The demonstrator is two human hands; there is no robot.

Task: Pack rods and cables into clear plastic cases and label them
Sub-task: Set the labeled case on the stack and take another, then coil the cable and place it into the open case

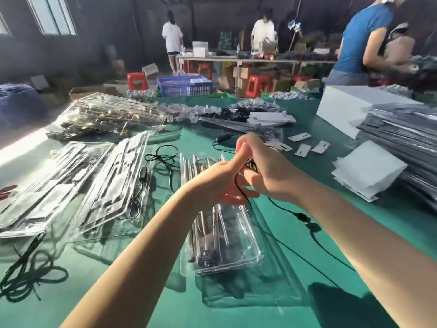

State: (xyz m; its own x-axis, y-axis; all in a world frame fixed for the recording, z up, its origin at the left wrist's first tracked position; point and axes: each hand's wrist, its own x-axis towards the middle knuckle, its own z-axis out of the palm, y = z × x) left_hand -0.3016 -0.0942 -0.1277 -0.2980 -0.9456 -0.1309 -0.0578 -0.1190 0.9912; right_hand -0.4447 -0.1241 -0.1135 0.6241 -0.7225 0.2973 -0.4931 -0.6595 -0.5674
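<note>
Sitting under everything is the green bench, carrying stacks of clear cases: packed ones piling up at far left, grey flat stock piling at far right, and white label cards scattering beyond the hands. Lying lengthwise in the middle is the open clear plastic case, already holding metal rods along its left side and some dark parts at the near end. Trailing off to the right across the bench is the black cable with its inline switch, its near run going out of frame under the right arm.

Both hands are working just above the far half of the case. Right hand is curling round a small coil of the cable, pinching the loops between thumb and fingers. Left hand is pressing up against it, thumb raised, fingers half spread with the cable strand crossing them; a firm grip there is not clear.

Step in hand, by my reading: winding the cable into a bundle before packing. Next move is likely calling for gathering the loose tail into the coil, keeping loops tight, then seating the bundle in the case's free bay beside the rods, with closing and labelling remaining.
</note>
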